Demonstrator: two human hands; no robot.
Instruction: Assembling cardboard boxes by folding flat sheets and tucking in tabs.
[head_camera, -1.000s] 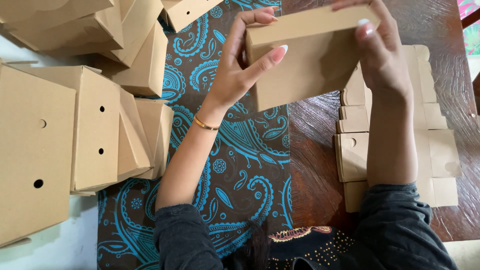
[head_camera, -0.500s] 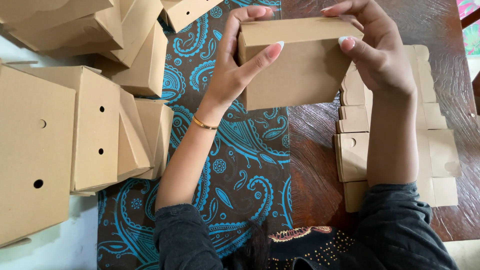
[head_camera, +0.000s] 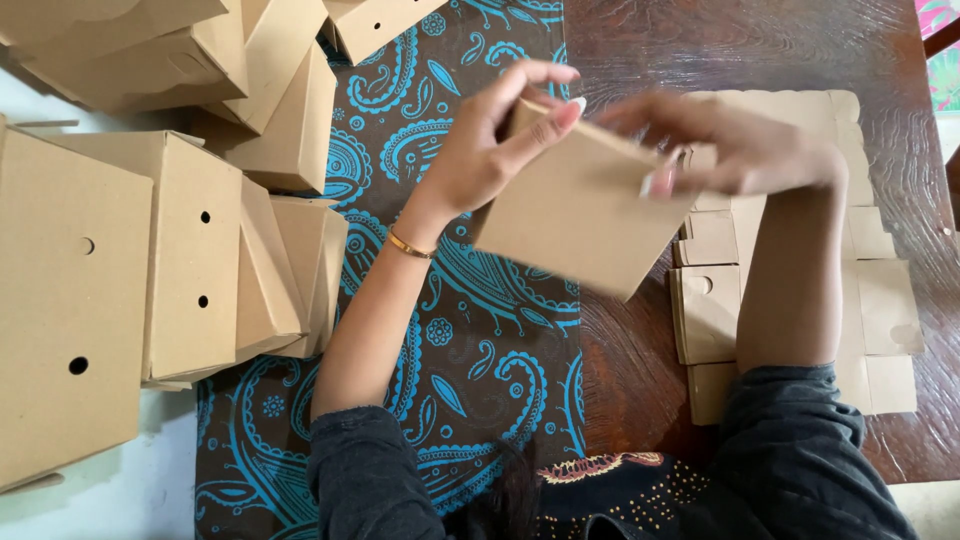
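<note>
A plain brown folded cardboard box (head_camera: 580, 215) hangs tilted above the dark wooden table (head_camera: 760, 40) — left hand (head_camera: 490, 150) pinching its top corner, blurred right hand (head_camera: 735, 150) gripping the opposite edge. Firm corners would keep it square. Half a second ago it sat level and higher; flat cardboard blanks (head_camera: 880, 310) lie beneath

I see even, soft daylight with faint shadows. My right hand (head_camera: 740, 150) and the plain brown cardboard box (head_camera: 585, 215) smear with motion blur; the stacked brown cardboard boxes (head_camera: 170, 250) stay sharp.
</note>
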